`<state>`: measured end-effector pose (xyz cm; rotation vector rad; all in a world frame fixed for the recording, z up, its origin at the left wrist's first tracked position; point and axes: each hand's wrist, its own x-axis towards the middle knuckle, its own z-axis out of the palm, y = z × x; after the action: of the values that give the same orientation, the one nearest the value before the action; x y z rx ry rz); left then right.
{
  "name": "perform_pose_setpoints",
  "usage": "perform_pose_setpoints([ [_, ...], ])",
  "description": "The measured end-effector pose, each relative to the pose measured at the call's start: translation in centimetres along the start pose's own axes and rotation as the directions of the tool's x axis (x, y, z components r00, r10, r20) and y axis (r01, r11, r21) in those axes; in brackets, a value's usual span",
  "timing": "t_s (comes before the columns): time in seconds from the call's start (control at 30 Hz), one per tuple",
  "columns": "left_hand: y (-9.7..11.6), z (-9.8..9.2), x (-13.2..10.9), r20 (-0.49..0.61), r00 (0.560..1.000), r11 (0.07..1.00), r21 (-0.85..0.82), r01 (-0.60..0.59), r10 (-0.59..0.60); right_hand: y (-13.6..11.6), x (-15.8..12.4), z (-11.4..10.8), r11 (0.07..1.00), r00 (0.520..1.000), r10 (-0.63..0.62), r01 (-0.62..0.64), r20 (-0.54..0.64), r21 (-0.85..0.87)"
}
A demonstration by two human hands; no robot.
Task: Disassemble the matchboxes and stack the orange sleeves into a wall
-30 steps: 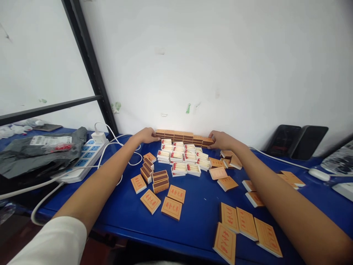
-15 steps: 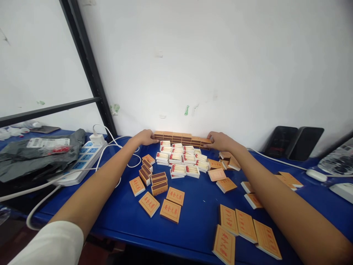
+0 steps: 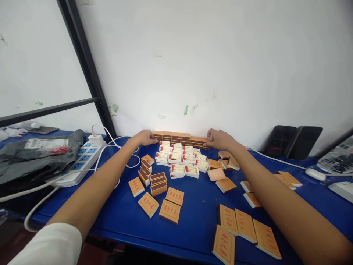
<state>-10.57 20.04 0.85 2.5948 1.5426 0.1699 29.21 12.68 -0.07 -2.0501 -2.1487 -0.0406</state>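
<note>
Against the wall stands a long, low row of stacked matchboxes (image 3: 182,137), tan on top with dark striking strips along the front. My left hand (image 3: 144,137) is at its left end, fingers pressed to the boxes there. At the opposite end my right hand (image 3: 220,139) has thumb and fingers around the last boxes. Just in front of the row sit several open matchbox trays (image 3: 177,170), full of red-tipped matches, some piled on others. Closed matchboxes (image 3: 170,211) lie nearer me, some flat with red lettering up, and a few on edge (image 3: 159,187) to the left.
On the left are a white power strip (image 3: 82,162) with cables and a grey plastic bag (image 3: 35,154). More matchboxes (image 3: 243,225) lie at the right front, partly by my forearm. Two dark phones (image 3: 299,142) lean near the wall at right. The table (image 3: 193,228) is blue.
My right-hand fingers have shifted slightly at the row's right end, which looks a little straighter. My left hand stays at the left end. The view has moved slightly.
</note>
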Motion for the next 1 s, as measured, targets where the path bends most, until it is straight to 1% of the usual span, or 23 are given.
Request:
perform_pose_setpoints([
  [0.2,0.0,0.1,0.0,-0.006,1.0,1.0,0.0,-0.014,0.014,-0.9,-0.4,-0.3,1.0,1.0,0.026,-0.026,0.003,-0.017],
  [0.3,0.0,0.0,0.0,-0.013,1.0,1.0,-0.003,-0.023,0.023,-0.8,-0.7,-1.5,0.999,0.999,0.042,-0.042,0.008,-0.007],
  [0.33,0.0,-0.1,0.0,-0.015,1.0,1.0,-0.004,-0.025,0.025,-0.7,-1.0,-2.1,0.999,0.998,0.05,-0.051,0.045,0.011],
  [0.37,0.0,-0.1,0.0,-0.018,1.0,1.0,-0.005,-0.026,0.026,-0.5,-1.3,-2.8,0.998,0.992,0.055,-0.059,0.111,0.037],
  [0.4,0.0,-0.1,0.0,-0.019,0.999,1.0,-0.005,-0.026,0.026,-0.4,-1.6,-3.6,0.995,0.979,0.054,-0.068,0.198,0.066],
  [0.43,0.0,-0.2,0.0,-0.021,0.999,1.0,-0.006,-0.026,0.026,-0.3,-2.1,-4.4,0.993,0.955,0.048,-0.078,0.292,0.092],
  [0.5,0.0,-0.2,0.0,-0.023,0.999,1.0,-0.007,-0.027,0.027,-0.4,-3.1,-5.9,0.991,0.895,0.008,-0.067,0.446,0.118],
  [0.6,0.1,-0.2,0.0,-0.022,0.999,1.0,-0.009,-0.029,0.029,-1.5,-4.7,-7.2,0.993,0.831,-0.061,-0.005,0.553,0.117],
  [0.67,0.1,-0.2,0.0,-0.019,0.999,1.0,-0.01,-0.027,0.027,-2.8,-5.4,-7.4,0.994,0.805,-0.068,0.008,0.59,0.105],
  [0.77,0.1,-0.3,0.0,-0.017,1.0,1.0,-0.008,-0.024,0.024,-4.8,-5.8,-7.0,0.999,0.793,-0.011,-0.019,0.61,0.042],
  [0.83,0.1,-0.4,0.0,-0.015,1.0,1.0,-0.006,-0.025,0.025,-5.7,-5.8,-6.6,0.999,0.77,0.027,-0.043,0.638,0.01],
  [0.9,0.1,-0.4,-0.1,-0.012,1.0,1.0,-0.005,-0.026,0.026,-6.0,-5.7,-6.4,0.999,0.759,0.037,-0.05,0.649,0.001],
  [1.0,0.1,-0.4,-0.1,-0.009,1.0,1.0,-0.003,-0.024,0.024,-5.4,-5.6,-6.7,1.0,0.779,0.024,-0.025,0.627,-0.007],
])
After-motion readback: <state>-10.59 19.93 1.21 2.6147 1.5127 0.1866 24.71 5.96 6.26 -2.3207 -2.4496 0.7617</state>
